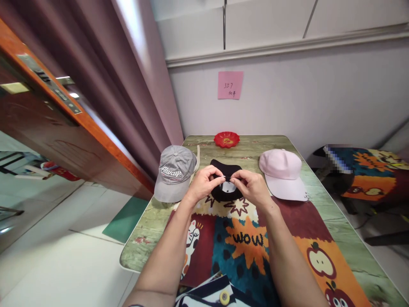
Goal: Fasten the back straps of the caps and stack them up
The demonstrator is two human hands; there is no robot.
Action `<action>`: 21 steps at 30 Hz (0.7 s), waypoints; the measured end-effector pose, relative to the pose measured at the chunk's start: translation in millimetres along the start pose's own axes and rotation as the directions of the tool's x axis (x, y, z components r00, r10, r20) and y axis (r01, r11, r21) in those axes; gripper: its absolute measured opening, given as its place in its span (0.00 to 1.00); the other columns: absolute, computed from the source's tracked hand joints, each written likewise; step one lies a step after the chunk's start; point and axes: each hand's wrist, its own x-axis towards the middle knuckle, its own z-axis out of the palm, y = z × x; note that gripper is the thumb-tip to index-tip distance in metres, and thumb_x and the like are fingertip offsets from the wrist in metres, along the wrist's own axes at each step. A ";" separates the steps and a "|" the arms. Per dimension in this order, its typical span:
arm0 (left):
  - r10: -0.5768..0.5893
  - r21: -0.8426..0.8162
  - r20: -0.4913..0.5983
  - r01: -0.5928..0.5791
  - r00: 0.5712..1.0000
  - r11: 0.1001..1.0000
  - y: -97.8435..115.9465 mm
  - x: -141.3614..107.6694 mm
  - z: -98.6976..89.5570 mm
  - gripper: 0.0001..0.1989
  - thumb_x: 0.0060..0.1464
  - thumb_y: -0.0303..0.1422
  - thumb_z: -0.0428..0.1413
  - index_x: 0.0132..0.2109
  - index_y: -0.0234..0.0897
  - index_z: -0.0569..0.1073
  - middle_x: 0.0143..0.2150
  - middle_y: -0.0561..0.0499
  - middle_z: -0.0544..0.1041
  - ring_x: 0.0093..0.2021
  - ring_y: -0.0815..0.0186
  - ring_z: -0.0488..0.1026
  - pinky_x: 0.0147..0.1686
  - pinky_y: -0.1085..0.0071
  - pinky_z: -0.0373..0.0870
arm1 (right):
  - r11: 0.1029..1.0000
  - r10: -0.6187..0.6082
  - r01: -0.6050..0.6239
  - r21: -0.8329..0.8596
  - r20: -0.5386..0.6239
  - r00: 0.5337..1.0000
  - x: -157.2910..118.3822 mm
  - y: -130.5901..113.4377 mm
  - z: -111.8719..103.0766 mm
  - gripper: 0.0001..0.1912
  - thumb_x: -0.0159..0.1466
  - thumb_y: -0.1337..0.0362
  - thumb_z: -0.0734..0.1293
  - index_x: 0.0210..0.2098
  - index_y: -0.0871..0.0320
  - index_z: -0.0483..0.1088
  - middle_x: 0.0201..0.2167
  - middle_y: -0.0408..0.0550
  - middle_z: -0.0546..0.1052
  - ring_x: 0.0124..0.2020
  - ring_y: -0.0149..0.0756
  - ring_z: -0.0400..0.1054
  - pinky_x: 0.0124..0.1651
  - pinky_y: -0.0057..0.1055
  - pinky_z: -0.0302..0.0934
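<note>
A black cap (pixel 227 195) lies on the table in front of me, its opening facing up and a pale patch showing inside. My left hand (pixel 207 182) is closed, thumb and forefinger pinching the thin strap of this cap near a small light-coloured bit. On the other side, my right hand (pixel 249 183) pinches the same strap with its fingertips close to the left ones. Left of my hands sits a grey cap (pixel 174 170) with "Always" lettering. A pale pink cap (pixel 283 172) rests to the right, brim toward me.
At the table's far edge is a red scalloped dish (pixel 226 139). A colourful mat (pixel 246 264) covers the near part of the wood-patterned table (pixel 140 245). A pink note (pixel 230 85) hangs on the wall. Purple curtain (pixel 143 72) and an orange-edged door (pixel 105 160) stand left.
</note>
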 end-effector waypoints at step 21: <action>0.101 0.284 -0.170 -0.050 0.980 0.958 -28.8 -8.4 -1.6 0.31 0.49 0.19 0.50 0.59 0.43 0.75 0.66 0.44 0.69 0.66 0.56 0.66 0.66 0.56 0.60 | 0.976 0.076 -0.038 -0.216 0.172 0.982 -16.1 85.7 -10.5 0.38 0.53 0.81 0.63 0.59 0.49 0.73 0.58 0.52 0.75 0.58 0.46 0.72 0.61 0.45 0.65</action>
